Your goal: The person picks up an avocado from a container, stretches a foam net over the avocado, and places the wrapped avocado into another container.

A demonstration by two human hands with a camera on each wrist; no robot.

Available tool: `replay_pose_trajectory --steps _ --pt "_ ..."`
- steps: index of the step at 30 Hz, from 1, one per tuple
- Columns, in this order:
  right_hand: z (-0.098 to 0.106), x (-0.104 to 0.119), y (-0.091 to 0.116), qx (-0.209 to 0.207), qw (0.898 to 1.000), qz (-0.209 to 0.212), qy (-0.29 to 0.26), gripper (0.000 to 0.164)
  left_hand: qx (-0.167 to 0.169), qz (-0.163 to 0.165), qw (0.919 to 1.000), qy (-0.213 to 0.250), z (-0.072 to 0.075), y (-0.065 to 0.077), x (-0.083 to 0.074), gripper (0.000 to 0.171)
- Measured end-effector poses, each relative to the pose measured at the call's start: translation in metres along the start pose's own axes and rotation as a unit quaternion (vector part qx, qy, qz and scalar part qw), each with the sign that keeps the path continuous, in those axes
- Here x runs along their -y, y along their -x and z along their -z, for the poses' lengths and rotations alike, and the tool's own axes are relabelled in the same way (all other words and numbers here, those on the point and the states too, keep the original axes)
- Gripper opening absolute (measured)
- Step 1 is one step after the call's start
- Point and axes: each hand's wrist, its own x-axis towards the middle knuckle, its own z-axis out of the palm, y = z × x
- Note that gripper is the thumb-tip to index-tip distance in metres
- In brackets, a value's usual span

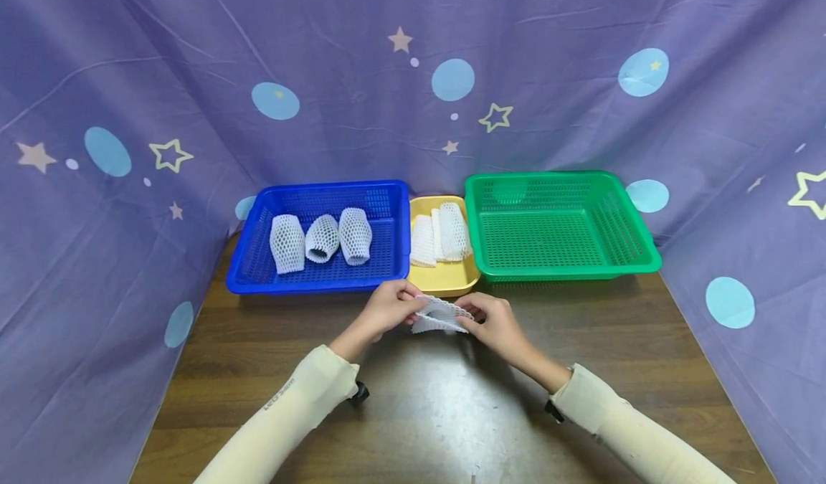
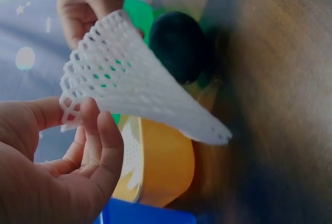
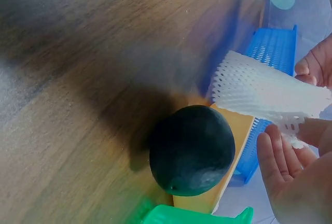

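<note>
A white foam net sleeve [image 1: 442, 315] is held up between both hands, its mouth stretched wide. My left hand [image 1: 391, 306] pinches one side of the rim between thumb and fingers. On the opposite side, my right hand [image 1: 493, 324] pinches the rim the same way. In the left wrist view the sleeve [image 2: 119, 73] tapers to a flat, narrow end pointing away from the fingers. A dark, smooth, round object [image 3: 192, 151] shows close below the sleeve in the right wrist view; the hands and sleeve mostly hide it in the head view.
A blue basket [image 1: 316, 285] at the back left holds three bulging white net sleeves [image 1: 287, 244]. Beside it, a small yellow tray [image 1: 445, 281] contains several flat net sleeves [image 1: 454, 231]. To its right stands a green basket [image 1: 568, 272]. A purple curtain [image 1: 361, 125] surrounds the wooden table [image 1: 613, 398].
</note>
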Motion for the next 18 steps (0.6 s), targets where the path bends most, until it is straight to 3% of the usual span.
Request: replay_pose_trajectory --steps 5,9,14,18 --pt "-0.001 0.001 0.000 0.006 1.000 -0.004 -0.006 0.016 0.017 -0.002 0.9998 -0.006 0.010 0.004 -0.009 0.012" --pt "-0.006 0.003 -0.002 0.027 1.000 -0.010 -0.004 0.014 0.057 -0.003 0.9980 -0.028 0.012 0.006 -0.013 0.014" --pt "-0.013 0.005 -0.003 0.065 0.997 -0.001 0.036 0.012 0.106 0.010 0.9925 -0.060 0.006 0.007 -0.002 0.018" --pt "-0.015 0.006 -0.002 0.082 0.995 0.010 0.053 0.009 0.104 0.019 0.9920 -0.069 0.002 0.006 0.010 0.018"
